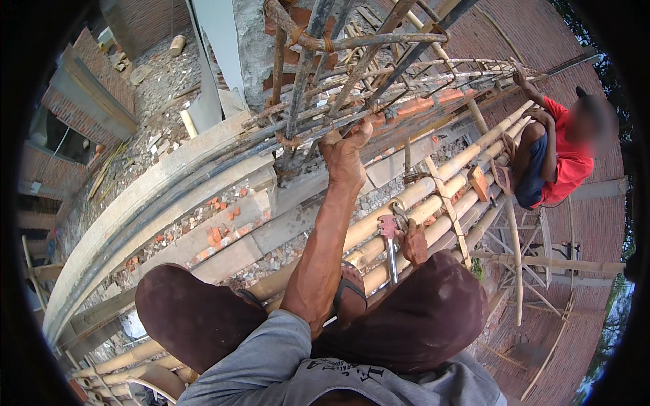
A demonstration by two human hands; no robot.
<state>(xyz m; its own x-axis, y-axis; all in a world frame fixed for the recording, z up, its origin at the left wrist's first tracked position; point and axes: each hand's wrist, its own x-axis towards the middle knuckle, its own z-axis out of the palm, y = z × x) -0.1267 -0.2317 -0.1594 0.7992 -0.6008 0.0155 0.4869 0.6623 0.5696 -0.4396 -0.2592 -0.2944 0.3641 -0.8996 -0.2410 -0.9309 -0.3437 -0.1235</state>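
My left hand (344, 157) reaches up to the underside of a cage of steel reinforcing bars (386, 80), its fingers closed around a bar. Wire ties bind several crossings of the cage. Lower down, beside my bent right knee, my right hand (412, 245) is closed on a grey metal tool with rounded jaws, which looks like pincers (399, 215). Just left of it stands a hammer-like tool (391, 245) with a reddish head and a silver shaft. Whether my right fingers also touch that tool is hidden.
I squat on bamboo poles (365, 233) lashed into a scaffold. A person in a red shirt (567, 149) sits on the poles at the right, hands at the cage's far end. A concrete beam (156, 172) curves along the left. Rubble (189, 223) lies below.
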